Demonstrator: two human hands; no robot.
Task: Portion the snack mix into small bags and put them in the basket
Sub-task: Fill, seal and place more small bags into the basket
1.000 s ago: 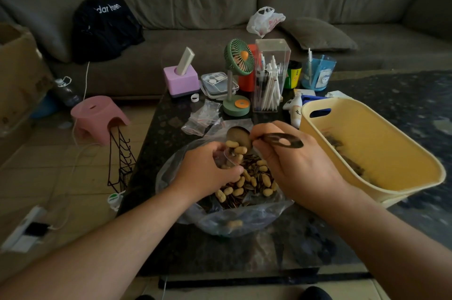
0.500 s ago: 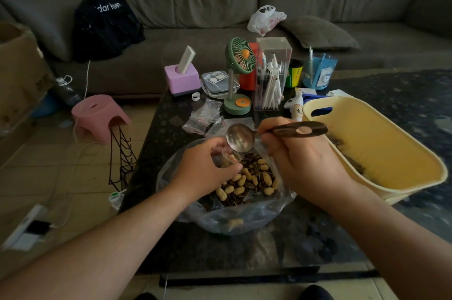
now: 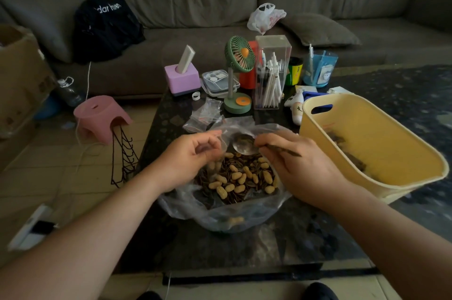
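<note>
The dark stone counter [image 3: 305, 238] carries everything. Largest on it is the yellow basket [image 3: 381, 153], standing at the right, just beside the right hand; a few dark filled packets seem to lie along its bottom, though they are too dim to count. Next is the big clear bag [image 3: 220, 216], sagging open in the middle of the counter, with the snack mix [image 3: 239, 177] of peanuts and striped seeds heaped inside it. A small heap of spare small bags [image 3: 205, 113] lies just behind it.

The left hand [image 3: 188, 160] hovers over the left side of the mix, its fingers curled and pinching what looks like a small clear bag [image 3: 221, 144] at the mouth; the film is blurred and hard to make out. The right hand [image 3: 300, 165] has its fingers wrapped round the dark handle of a metal spoon [image 3: 244, 144], the bowl lying right by the pinched mouth.

To do this step well, I judge the left fingers should hold the mouth wide and steady, directly above the big bag so strays fall back in. The spoon should tip slowly, its lip inside the opening, with modest scoops.
</note>
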